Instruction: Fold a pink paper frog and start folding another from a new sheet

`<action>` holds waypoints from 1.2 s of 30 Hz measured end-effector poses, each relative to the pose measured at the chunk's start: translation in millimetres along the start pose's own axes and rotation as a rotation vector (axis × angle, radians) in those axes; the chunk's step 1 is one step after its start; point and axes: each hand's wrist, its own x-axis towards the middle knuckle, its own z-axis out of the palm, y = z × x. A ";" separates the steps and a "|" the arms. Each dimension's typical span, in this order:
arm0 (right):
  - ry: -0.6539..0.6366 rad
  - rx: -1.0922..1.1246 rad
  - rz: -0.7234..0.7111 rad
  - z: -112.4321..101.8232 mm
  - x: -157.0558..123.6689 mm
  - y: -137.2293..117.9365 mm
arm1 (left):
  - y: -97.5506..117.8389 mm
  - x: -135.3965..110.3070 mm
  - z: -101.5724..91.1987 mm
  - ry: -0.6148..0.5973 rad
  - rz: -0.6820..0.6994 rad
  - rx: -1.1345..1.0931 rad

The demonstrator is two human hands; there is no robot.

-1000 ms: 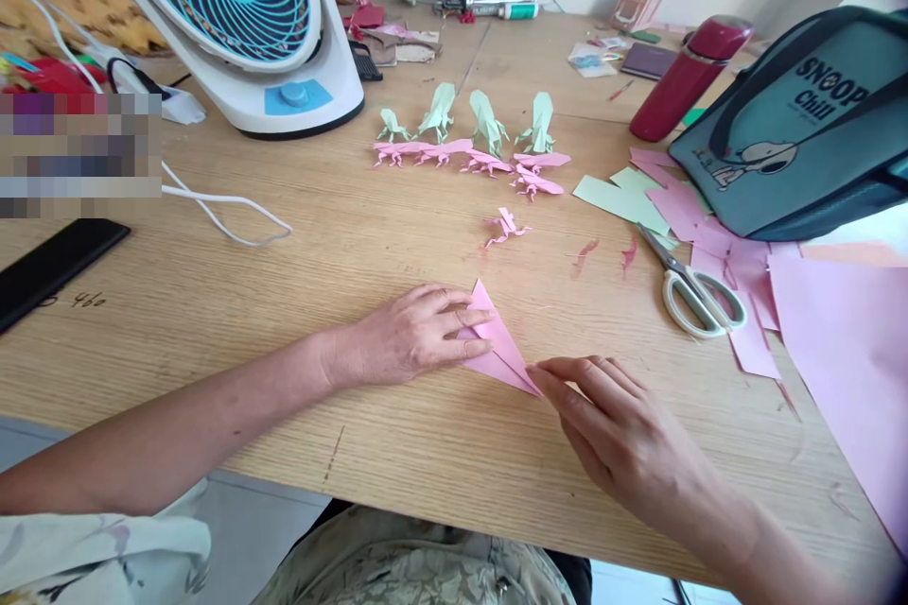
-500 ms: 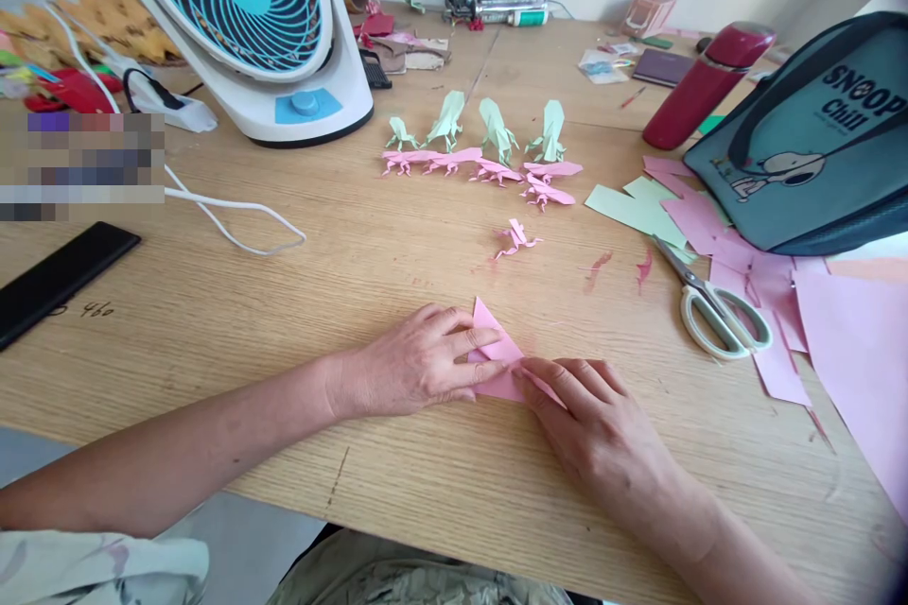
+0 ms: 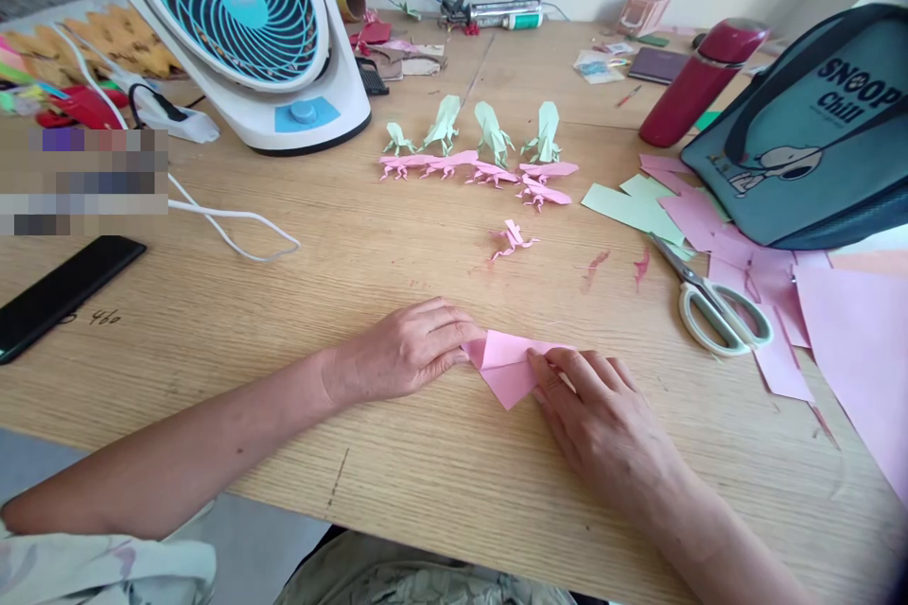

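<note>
A folded pink paper (image 3: 507,369) lies flat on the wooden table (image 3: 355,236) in front of me, its point toward me. My left hand (image 3: 404,350) presses its left corner with fingertips close together. My right hand (image 3: 602,421) lies on the paper's right side, fingers stretched and pressing down. Farther back stand several green origami figures (image 3: 489,128) in a row, with several pink folded figures (image 3: 468,168) lying before them. One small pink figure (image 3: 512,239) lies alone between them and my hands.
Scissors (image 3: 709,298) rest at right among pink paper scraps (image 3: 766,302) and green paper (image 3: 628,205). A teal bag (image 3: 809,137) and red bottle (image 3: 699,80) stand at the back right. A white fan (image 3: 248,28) with cable (image 3: 219,222) and a black phone (image 3: 63,293) occupy the left.
The pink paper was turned and folded: its point stood away from me, now it points toward me. My right hand moved in from its tip onto its right side.
</note>
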 end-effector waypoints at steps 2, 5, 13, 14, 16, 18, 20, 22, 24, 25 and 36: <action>-0.010 0.039 0.014 -2.1 1.3 3.8 | 6.8 -1.6 0.0 -0.010 0.018 -0.056; -0.040 0.129 0.007 -5.1 2.7 9.6 | 20.6 -3.6 0.1 -0.079 0.098 -0.234; -0.053 0.185 -0.019 -7.6 5.3 14.6 | 13.0 27.7 3.8 -0.025 0.044 -0.154; -0.045 0.180 -0.021 -7.6 5.6 14.4 | 8.2 34.6 7.6 -0.050 0.096 -0.123; -0.038 0.167 -0.027 -7.7 5.6 14.1 | 0.8 46.1 16.8 -0.089 0.145 -0.095; -0.045 0.155 -0.037 -7.9 4.7 14.1 | -2.8 53.1 25.3 -0.078 0.101 -0.110; -0.058 0.145 -0.044 -8.5 3.2 14.1 | -3.5 55.6 30.5 -0.062 0.048 -0.160; -0.058 0.138 -0.060 -9.5 1.3 14.0 | -3.3 55.2 32.1 -0.056 0.042 -0.209; -0.053 0.145 -0.086 -10.6 -0.5 13.8 | -3.3 53.9 31.2 -0.060 0.067 -0.235; -0.056 0.154 -0.096 -11.2 -1.5 13.6 | -3.4 53.3 30.5 -0.067 0.076 -0.241; -0.056 0.247 -0.146 -10.0 -9.4 16.9 | -4.0 52.0 27.2 -0.132 0.067 -0.240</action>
